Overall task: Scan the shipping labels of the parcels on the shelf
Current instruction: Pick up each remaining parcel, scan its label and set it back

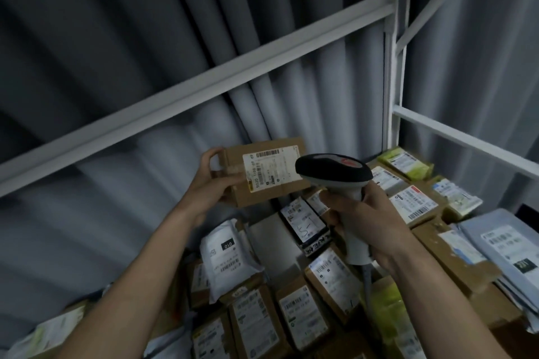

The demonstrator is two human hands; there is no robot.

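The left hand [208, 181] grips a brown cardboard parcel [264, 173] raised above the shelf's pile, white label [269, 167] turned toward the black-headed grey handheld scanner [335, 173], which the right hand [367, 221] grasps just beside it, probably for a clean read.

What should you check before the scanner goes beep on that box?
1. Brown box held up off the pile by the left hand: ok.
2. White label facing up, not covered by fingers: ok.
3. Scanner gripped by the right hand: ok.
4. Scanner head close to the label and pointing toward it: ok.
5. Barcode fully clear of the scanner head: cannot tell.
6. Trigger finger in place: cannot tell.
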